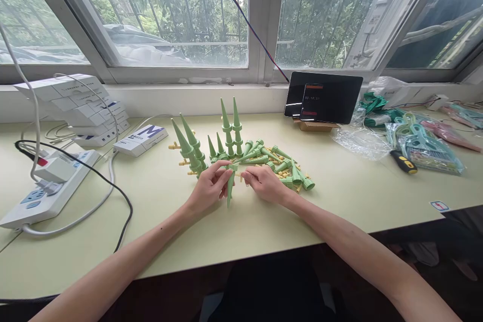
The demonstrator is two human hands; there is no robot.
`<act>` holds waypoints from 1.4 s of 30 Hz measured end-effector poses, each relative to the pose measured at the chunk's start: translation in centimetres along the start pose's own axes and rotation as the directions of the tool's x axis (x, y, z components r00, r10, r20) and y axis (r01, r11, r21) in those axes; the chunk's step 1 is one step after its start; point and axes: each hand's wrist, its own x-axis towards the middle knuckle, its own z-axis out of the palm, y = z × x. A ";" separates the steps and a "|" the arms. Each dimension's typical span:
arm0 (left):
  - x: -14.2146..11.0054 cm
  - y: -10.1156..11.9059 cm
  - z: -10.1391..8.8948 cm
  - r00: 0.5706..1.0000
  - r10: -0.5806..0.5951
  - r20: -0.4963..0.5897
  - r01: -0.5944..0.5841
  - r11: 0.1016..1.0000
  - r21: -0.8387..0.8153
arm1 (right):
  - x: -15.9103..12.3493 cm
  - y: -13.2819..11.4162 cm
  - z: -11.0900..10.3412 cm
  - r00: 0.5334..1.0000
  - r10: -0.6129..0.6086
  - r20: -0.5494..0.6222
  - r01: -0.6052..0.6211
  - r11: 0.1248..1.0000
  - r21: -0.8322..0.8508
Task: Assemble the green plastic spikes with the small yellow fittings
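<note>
My left hand [211, 181] is closed around a green plastic spike [230, 187], its thin tip pointing down toward me. Just right of it, my right hand [264, 181] pinches a small yellow piece [240, 177] at the spike's wide upper end. Whether the yellow piece sits inside the spike I cannot tell. Behind my hands stand stacked green spikes [228, 128], and more stacks [188, 146] with yellow stubs lean at the left. A loose pile of green spikes [283, 163] mixed with yellow pieces lies behind and beyond my right hand.
A white power strip [53, 186] with cables lies at the left. White boxes [83, 105] are piled behind it, with a single box [141, 140] nearer. A tablet [339, 98] and phone [315, 103] lean at the back. Bagged items [426, 146] and a black-yellow handle [403, 162] lie right.
</note>
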 end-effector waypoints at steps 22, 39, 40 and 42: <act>0.2 0.1 0.2 0.999 0.005 -0.040 -0.006 1.000 -0.009 | 0.2 -0.6 -0.2 0.989 0.044 -0.139 -0.033 0.996 0.079; 0.2 0.9 0.2 0.999 -0.010 -0.046 0.005 0.994 -0.107 | 0.2 -0.2 -0.4 0.983 0.079 -0.166 -0.061 0.992 0.111; 0.2 1.0 0.2 0.999 -0.009 -0.042 0.004 0.995 -0.104 | 0.2 -0.2 -0.4 0.983 0.078 -0.166 -0.061 0.992 0.106; 0.1 1.1 0.3 0.999 -0.006 -0.035 0.003 0.996 -0.089 | 0.2 -0.2 -0.4 0.984 0.076 -0.162 -0.061 0.993 0.099</act>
